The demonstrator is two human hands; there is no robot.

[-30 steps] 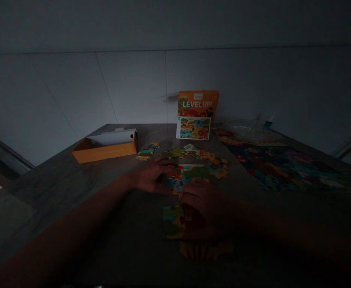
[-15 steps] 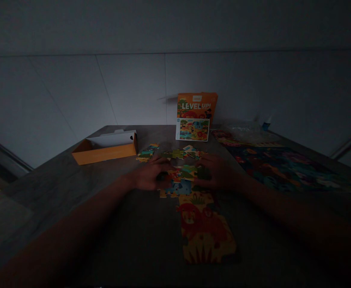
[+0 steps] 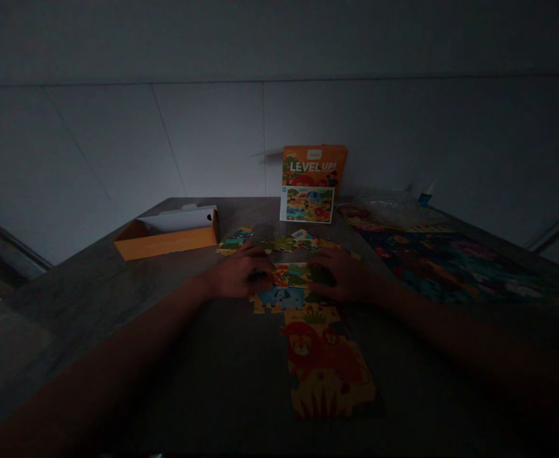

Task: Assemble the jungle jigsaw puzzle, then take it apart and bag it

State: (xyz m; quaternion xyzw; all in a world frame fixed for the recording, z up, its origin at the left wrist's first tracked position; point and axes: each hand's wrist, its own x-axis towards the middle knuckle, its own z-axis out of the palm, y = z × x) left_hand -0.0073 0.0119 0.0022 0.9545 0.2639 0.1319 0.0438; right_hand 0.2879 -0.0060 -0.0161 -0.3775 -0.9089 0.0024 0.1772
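In dim light, both hands are at a strip of joined puzzle pieces (image 3: 297, 274) with red and green pictures. My left hand (image 3: 236, 272) has its fingers curled round the strip's left end. From the right, my right hand (image 3: 342, 273) grips the other end, thumb on the near side and fingers on the far side. Just below the strip lies a blue elephant section (image 3: 282, 298), partly covered by it. Nearer to me is a joined section with red lions (image 3: 327, 359). The fingertips and the strip's ends are hard to make out.
More puzzle pieces (image 3: 279, 243) lie beyond my hands, with another group (image 3: 235, 239) to the left. An open orange box (image 3: 169, 243) sits at left. A "LEVEL UP!" box (image 3: 314, 168) stands at the back. A dark, colourful puzzle (image 3: 451, 264) and clear plastic (image 3: 384, 202) are at right.
The left fingers have shifted slightly and drawn closer together at the strip's left end, showing more of the elephant section. The right hand stays nearly in place.
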